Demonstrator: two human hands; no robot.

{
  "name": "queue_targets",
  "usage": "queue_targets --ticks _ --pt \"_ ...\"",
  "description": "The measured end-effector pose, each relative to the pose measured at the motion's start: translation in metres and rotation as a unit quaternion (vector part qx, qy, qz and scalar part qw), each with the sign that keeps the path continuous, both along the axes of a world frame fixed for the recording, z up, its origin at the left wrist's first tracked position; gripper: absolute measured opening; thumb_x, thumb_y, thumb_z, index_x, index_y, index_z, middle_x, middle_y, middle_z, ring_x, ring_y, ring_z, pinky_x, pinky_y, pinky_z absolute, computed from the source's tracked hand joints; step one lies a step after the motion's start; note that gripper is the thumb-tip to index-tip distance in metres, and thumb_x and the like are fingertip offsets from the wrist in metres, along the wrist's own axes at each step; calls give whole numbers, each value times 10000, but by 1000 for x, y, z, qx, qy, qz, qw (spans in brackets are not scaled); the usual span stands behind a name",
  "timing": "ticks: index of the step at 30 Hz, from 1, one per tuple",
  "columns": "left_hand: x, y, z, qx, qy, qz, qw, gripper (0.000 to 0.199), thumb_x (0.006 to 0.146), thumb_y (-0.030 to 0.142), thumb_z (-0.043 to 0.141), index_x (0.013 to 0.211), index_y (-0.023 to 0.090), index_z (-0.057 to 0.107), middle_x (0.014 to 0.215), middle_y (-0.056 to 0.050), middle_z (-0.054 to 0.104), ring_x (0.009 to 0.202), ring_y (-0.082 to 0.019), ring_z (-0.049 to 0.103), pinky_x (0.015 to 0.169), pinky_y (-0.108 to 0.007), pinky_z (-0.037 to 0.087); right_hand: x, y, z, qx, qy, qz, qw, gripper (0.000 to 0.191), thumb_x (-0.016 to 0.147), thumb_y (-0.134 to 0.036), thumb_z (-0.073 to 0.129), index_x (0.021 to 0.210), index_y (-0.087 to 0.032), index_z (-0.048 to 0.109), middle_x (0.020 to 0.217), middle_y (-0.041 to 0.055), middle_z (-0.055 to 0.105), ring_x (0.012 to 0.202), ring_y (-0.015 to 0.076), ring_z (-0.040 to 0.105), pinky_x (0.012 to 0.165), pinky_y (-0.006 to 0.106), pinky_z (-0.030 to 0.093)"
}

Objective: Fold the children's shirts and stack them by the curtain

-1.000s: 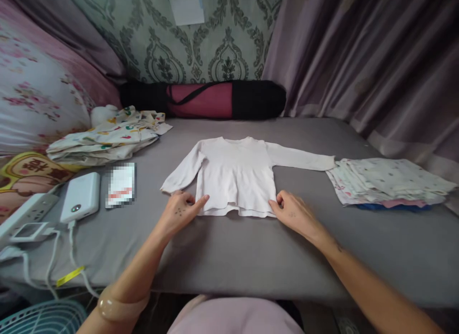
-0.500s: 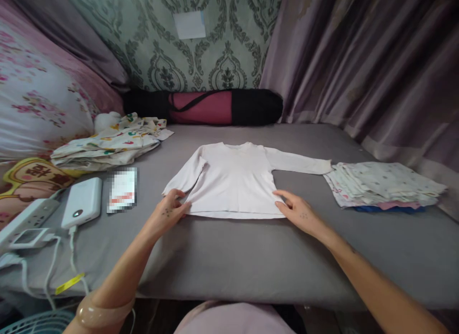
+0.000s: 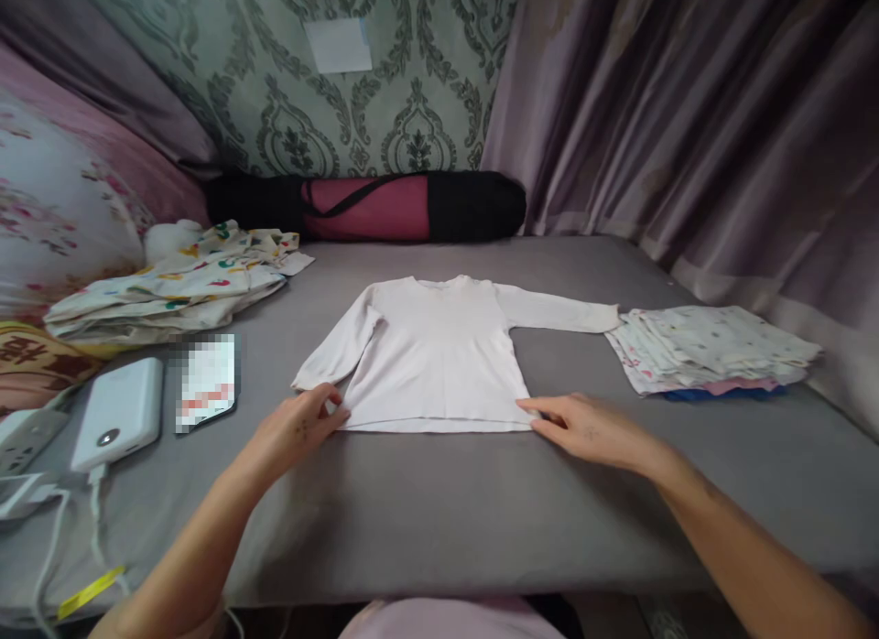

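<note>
A white long-sleeved shirt lies spread flat on the grey bed sheet, neckline away from me. Its right sleeve stretches out sideways, while the left one slants down toward me. At the hem's left corner, my left hand pinches the fabric between thumb and fingers. My right hand grips the opposite hem corner, its thumb below and its fingers on the cloth. The end of the right sleeve meets a stack of folded clothes.
Crumpled patterned clothes lie at the left. Nearer are a blurred-out card-like item, a white power bank with a cable, and a power strip. A black and maroon long bag rests against the wall, beside curtains.
The view has shifted slightly, moving most things leftward. Both hands stay at the hem corners, and the hem lies a little closer to me. The shirt keeps its spread shape.
</note>
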State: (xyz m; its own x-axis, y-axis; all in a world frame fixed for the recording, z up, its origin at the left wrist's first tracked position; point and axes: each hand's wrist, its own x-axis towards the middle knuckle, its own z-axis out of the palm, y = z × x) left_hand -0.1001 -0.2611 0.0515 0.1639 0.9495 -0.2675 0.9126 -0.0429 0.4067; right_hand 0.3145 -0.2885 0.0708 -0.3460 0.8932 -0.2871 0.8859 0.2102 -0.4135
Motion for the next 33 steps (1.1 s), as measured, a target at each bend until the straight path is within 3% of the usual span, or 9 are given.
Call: queue_targets --ticks 3,6,8,11,15,23,27,30,33 --pt "23 13 15 87 88 -37 992 278 874 451 431 953 223 568 841 -44 633 774 -209 595 628 -281 400 0 26 7 -24 40 32 998 413 916 -449 404 982 -195 723 711 24 684 645 188 605 601 269 403" --pt "73 39 16 206 57 -114 970 339 948 387 321 1077 184 559 1014 -105 635 946 -221 603 771 -315 443 -30 67 -3 116 86 -17 989 463 953 -414 296 1020 -175 686 904 67 703 860 223 623 772 316 438" --pt "106 57 2 235 15 -203 951 417 968 405 286 1206 154 518 1219 -143 587 1151 -237 541 937 -348 408 -57 92 -19 189 100 -26 977 464 954 -349 270 1269 -173 562 1244 106 616 1186 237 513 995 357 358" --pt "130 75 -30 219 22 -256 941 608 960 532 259 1391 119 377 1473 -182 384 1397 -311 284 1107 -462 236 -85 111 -46 160 24 -19 987 575 960 -423 241 1454 -145 339 1537 131 293 1426 266 203 1136 459 155" --pt "113 73 -52 202 39 -284 936 691 958 586 193 1475 132 268 1556 -158 231 1446 -287 161 1158 -456 113 -85 103 -65 174 -41 20 984 628 966 -480 228 1484 -130 280 1574 147 170 1451 280 96 1154 504 45" --pt "61 43 -35 129 18 -296 946 648 965 564 239 1494 190 260 1579 -111 161 1456 -249 126 1173 -424 112 -55 52 -49 140 -20 126 982 602 974 -468 285 1499 -174 268 1582 117 131 1455 251 74 1173 483 67" --pt "43 23 -22 88 -50 -277 956 591 957 543 309 1466 245 339 1565 -72 240 1441 -251 202 1169 -429 155 -38 17 -44 122 8 158 980 542 989 -434 287 1497 -245 276 1587 65 134 1453 230 90 1179 484 80" --pt "22 18 -7 65 -136 -190 970 540 919 567 376 1342 263 517 1465 -71 437 1337 -251 406 1050 -353 378 -23 -11 -29 84 24 162 983 547 977 -426 350 1501 -298 255 1582 32 162 1446 242 130 1180 494 120" --pt "-7 35 -1 130 -129 10 983 538 873 595 386 1163 209 624 1240 -118 617 1091 -259 585 853 -320 475 -12 -27 -3 25 32 159 986 544 932 -439 457 1458 -348 353 1557 5 248 1424 271 220 1169 495 199"
